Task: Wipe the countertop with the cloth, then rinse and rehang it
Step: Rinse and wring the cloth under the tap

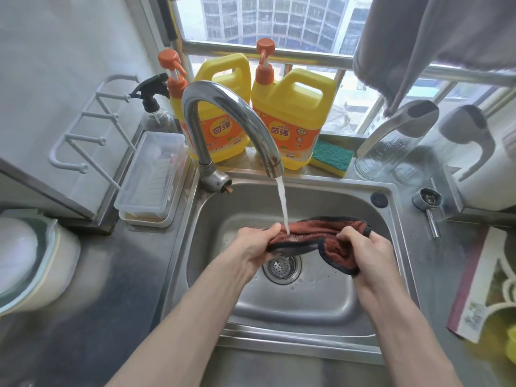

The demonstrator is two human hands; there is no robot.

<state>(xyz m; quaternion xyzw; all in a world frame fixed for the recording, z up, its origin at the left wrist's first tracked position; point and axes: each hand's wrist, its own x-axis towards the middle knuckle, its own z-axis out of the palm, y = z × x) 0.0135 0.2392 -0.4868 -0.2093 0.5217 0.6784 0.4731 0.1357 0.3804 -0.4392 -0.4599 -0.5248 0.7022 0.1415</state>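
A rust-brown cloth [321, 233] with dark edging is stretched between both my hands above the steel sink [321, 300]. My left hand [255, 247] grips its left end and my right hand [368, 252] grips its right end. Water runs from the curved chrome faucet [223, 115] straight onto the cloth near my left thumb. The drain strainer [282, 268] shows just below the cloth. The steel countertop [117, 289] lies on both sides of the sink.
Two yellow detergent jugs [293, 115] and a green-yellow sponge [331, 157] sit behind the sink. A spray bottle [153, 113] and clear plastic box [153, 174] stand at left. A grey towel [435, 37] hangs upper right. A white pot [28, 263] sits far left.
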